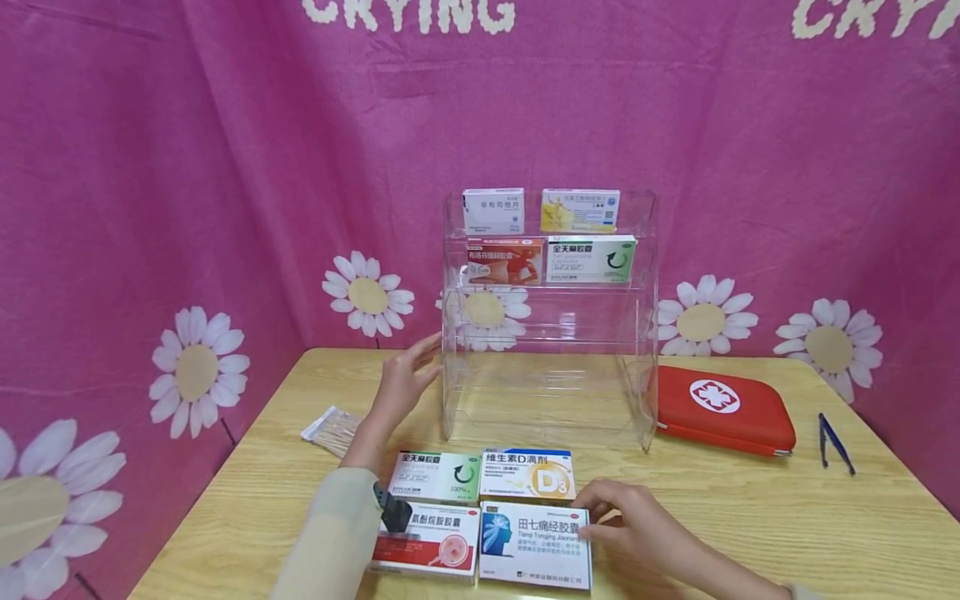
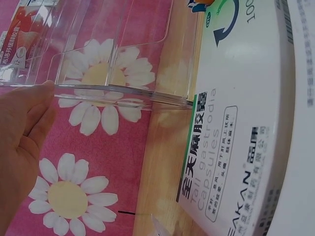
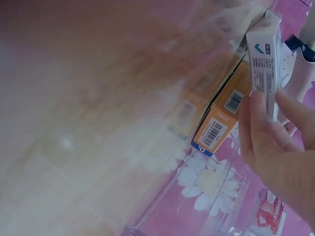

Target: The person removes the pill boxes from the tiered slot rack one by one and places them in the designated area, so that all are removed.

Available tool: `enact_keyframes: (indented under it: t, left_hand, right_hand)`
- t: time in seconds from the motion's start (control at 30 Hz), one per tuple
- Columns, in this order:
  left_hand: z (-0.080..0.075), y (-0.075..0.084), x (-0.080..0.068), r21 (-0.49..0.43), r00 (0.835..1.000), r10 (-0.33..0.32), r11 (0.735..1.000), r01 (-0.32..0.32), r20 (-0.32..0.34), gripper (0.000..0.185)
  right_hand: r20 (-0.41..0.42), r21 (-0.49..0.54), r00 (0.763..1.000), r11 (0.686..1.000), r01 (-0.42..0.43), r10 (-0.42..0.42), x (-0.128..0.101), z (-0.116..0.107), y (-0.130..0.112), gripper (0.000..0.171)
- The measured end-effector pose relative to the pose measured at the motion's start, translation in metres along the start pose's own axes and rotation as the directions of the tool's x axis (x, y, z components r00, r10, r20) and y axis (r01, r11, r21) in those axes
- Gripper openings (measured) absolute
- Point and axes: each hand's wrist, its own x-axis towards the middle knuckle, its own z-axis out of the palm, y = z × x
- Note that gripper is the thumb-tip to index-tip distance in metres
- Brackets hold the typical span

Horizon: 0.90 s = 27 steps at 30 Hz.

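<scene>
While the head view takes in both hands at once, each wrist view shows only its own. Left hand [image 1: 403, 379]: fingers straight and spread, tips against the left wall of the clear acrylic shelf rack [image 1: 551, 392], nothing held. Left wrist view confirms it, with a fingertip on the rack's transparent edge [image 2: 113, 91]. Right hand [image 1: 626, 517]: fingers curled onto the top right corner of the white box with a blue head graphic [image 1: 535, 542], pinching its edge; right wrist view shows the fingers [image 3: 268, 130] wrapped on that box's narrow end [image 3: 266, 59], lifted a little from the table, which the head view does not make plain.

Just left of the right hand, touching the white box: orange-and-blue D3 box [image 1: 527, 475] behind it, barcoded end visible in the right wrist view [image 3: 216, 130]. Beside the left forearm: green-and-white box [image 1: 435, 477], seen large in the left wrist view [image 2: 236, 147], and a red-and-white box [image 1: 426, 542] in front of it. All flat cardboard cartons, glossy print.

Left of the left hand: packet of cotton swabs [image 1: 332, 429]. Beyond the hands, upper rack tiers carry four more cartons. Right of the rack: red zip first-aid pouch [image 1: 722, 408], then dark tweezers [image 1: 834, 443]. Pale wood-grain table [image 1: 825, 533].
</scene>
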Motion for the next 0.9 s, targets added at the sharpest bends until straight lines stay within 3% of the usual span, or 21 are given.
enact_keyframes:
  t: [0.27,0.5,0.9]
  left_hand:
    - [0.000,-0.002,0.000,0.010,1.000,0.007,1.000,-0.007,-0.003,0.050]
    - [0.000,-0.002,-0.001,0.000,1.000,-0.002,1.000,0.002,0.003,0.051]
    - [0.002,-0.003,0.000,0.018,1.000,-0.021,1.000,0.021,-0.001,0.050]
  right_hand:
    - [0.055,-0.090,0.996,0.994,-0.070,0.075,0.005,0.002,0.003,0.015]
    - [0.070,-0.144,0.993,0.986,-0.081,0.092,0.007,0.006,0.004,0.017]
    - [0.027,-0.183,0.994,0.978,-0.096,0.103,0.007,0.010,0.004,0.014]
